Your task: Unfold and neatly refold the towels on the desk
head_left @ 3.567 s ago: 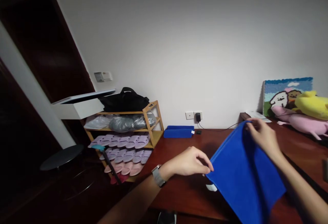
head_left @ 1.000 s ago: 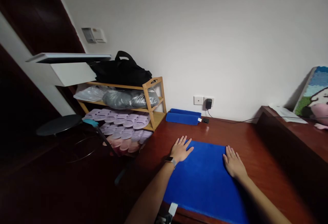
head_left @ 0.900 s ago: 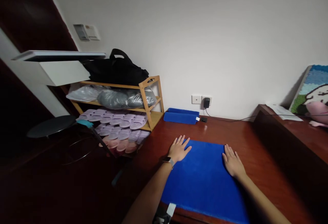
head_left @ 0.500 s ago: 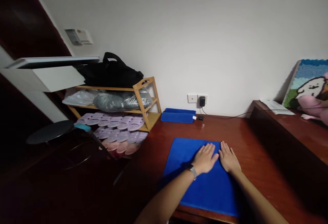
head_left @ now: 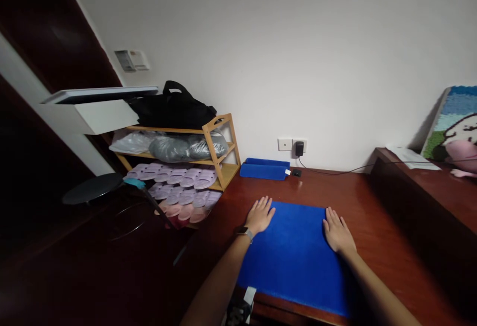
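Observation:
A blue cloth [head_left: 298, 256] lies spread flat on the reddish-brown wooden desk [head_left: 376, 221], its near edge along the desk's front. My left hand [head_left: 260, 215] rests palm down across the cloth's left edge by the far left corner, fingers stretched out, a watch on the wrist. On the opposite side, my right hand [head_left: 338, 231] lies flat over the right edge near the far right corner, fingers extended. Neither hand grips anything. A white tag [head_left: 250, 294] sticks out at the cloth's near left corner.
A folded blue cloth [head_left: 264, 169] lies by the wall, near a black plug adapter [head_left: 299, 148] with its cable. Left of the desk stand a wooden rack [head_left: 219, 152] with slippers and a black bag [head_left: 177, 110], and a round stool [head_left: 93, 188]. A raised ledge [head_left: 421, 182] borders the right side.
My left hand has slid left across the cloth, from beside my right hand to the left edge. My right hand stays at the right edge. The view has shifted slightly left.

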A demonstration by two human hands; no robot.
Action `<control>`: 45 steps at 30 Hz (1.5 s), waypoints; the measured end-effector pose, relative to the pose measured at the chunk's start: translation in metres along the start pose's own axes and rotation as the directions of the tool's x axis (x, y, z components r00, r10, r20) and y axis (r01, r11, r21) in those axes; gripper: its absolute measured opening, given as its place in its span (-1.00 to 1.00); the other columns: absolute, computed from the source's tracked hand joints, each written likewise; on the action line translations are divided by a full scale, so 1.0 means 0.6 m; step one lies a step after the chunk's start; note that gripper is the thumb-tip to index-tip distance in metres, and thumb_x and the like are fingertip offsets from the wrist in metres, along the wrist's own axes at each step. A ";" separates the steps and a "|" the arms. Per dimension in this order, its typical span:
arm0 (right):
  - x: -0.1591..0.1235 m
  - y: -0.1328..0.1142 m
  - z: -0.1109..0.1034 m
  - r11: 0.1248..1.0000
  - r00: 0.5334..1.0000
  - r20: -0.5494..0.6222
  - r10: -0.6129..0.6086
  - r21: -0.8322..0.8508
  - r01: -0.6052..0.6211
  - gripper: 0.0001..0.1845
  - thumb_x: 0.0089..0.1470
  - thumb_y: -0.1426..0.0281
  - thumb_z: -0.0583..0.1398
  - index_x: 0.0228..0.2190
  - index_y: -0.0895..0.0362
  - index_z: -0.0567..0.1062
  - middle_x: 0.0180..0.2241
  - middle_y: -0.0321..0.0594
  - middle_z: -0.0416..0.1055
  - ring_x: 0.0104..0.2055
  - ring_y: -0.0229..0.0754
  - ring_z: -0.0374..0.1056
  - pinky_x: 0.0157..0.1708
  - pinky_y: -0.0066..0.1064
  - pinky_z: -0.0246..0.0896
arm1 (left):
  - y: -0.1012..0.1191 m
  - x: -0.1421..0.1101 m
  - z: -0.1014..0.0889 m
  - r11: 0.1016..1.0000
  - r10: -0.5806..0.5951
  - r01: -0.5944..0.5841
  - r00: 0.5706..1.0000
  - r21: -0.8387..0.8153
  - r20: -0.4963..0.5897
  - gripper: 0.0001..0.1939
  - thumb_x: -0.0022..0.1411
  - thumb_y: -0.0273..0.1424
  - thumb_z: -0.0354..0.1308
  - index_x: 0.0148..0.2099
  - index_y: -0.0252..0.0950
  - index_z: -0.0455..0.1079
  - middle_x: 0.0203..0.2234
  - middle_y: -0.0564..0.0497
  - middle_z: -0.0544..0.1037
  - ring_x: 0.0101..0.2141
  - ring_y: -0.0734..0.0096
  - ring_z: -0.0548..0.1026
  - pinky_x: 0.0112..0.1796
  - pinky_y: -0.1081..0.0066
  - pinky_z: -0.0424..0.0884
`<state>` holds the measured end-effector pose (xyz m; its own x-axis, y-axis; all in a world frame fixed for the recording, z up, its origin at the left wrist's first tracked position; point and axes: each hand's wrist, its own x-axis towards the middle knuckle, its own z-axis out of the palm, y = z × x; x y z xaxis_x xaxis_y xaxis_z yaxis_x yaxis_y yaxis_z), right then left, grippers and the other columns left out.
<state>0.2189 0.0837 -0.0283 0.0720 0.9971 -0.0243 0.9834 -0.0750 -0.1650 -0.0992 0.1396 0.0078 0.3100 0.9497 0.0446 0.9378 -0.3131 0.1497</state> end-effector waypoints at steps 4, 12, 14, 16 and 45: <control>-0.001 -0.003 -0.004 1.000 1.000 -0.007 0.014 0.005 -0.014 -0.26 0.36 0.19 -0.32 0.42 0.32 -0.10 0.47 -0.12 -0.19 0.50 -0.14 -0.28 0.44 -0.20 -0.44 | -0.029 0.002 0.003 1.000 -0.017 0.017 1.000 0.019 -0.011 -0.32 0.53 -0.08 -0.41 0.49 -0.34 -0.01 0.45 -0.14 0.01 0.43 0.20 -0.07 0.36 0.13 -0.08; -0.002 -0.011 -0.014 0.999 1.000 -0.011 0.017 0.044 -0.017 -0.26 0.37 0.21 -0.30 0.41 0.34 -0.09 0.46 -0.10 -0.18 0.49 -0.16 -0.27 0.44 -0.22 -0.43 | 0.011 0.005 -0.011 0.998 0.050 -0.046 0.996 0.052 -0.076 -0.37 0.54 -0.14 -0.35 0.46 -0.33 0.08 0.43 -0.14 0.10 0.42 0.18 -0.02 0.37 0.08 -0.12; -0.001 -0.011 -0.014 0.999 1.000 -0.007 0.015 0.042 -0.014 -0.26 0.37 0.21 -0.31 0.41 0.35 -0.10 0.46 -0.10 -0.18 0.49 -0.15 -0.28 0.44 -0.21 -0.42 | 0.070 0.008 -0.005 0.992 0.128 -0.129 0.979 0.005 -0.158 -0.39 0.54 -0.15 -0.36 0.43 -0.27 0.16 0.41 -0.10 0.16 0.40 0.17 0.05 0.35 0.11 -0.03; 0.000 -0.008 -0.012 0.999 1.000 -0.009 0.010 0.041 -0.009 -0.26 0.37 0.21 -0.31 0.41 0.35 -0.10 0.46 -0.09 -0.19 0.49 -0.13 -0.27 0.44 -0.21 -0.42 | 0.145 0.011 0.012 0.964 0.239 -0.258 0.948 -0.069 -0.211 -0.41 0.55 -0.15 -0.36 0.38 -0.21 0.25 0.35 -0.07 0.28 0.32 0.20 0.22 0.30 0.17 0.13; 0.000 -0.012 -0.019 0.997 1.000 -0.013 0.028 0.072 -0.027 -0.27 0.37 0.21 -0.29 0.42 0.32 -0.09 0.47 -0.11 -0.19 0.49 -0.18 -0.28 0.43 -0.25 -0.45 | 0.004 0.018 0.008 0.998 0.024 -0.021 0.998 0.066 -0.058 -0.37 0.51 -0.20 -0.33 0.48 -0.36 0.03 0.42 -0.14 0.10 0.41 0.16 0.00 0.37 0.07 -0.12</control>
<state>0.2134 0.0847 -0.0158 0.1017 0.9947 -0.0160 0.9667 -0.1026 -0.2346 -0.0929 0.1492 0.0038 0.3232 0.9404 0.1056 0.9395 -0.3323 0.0836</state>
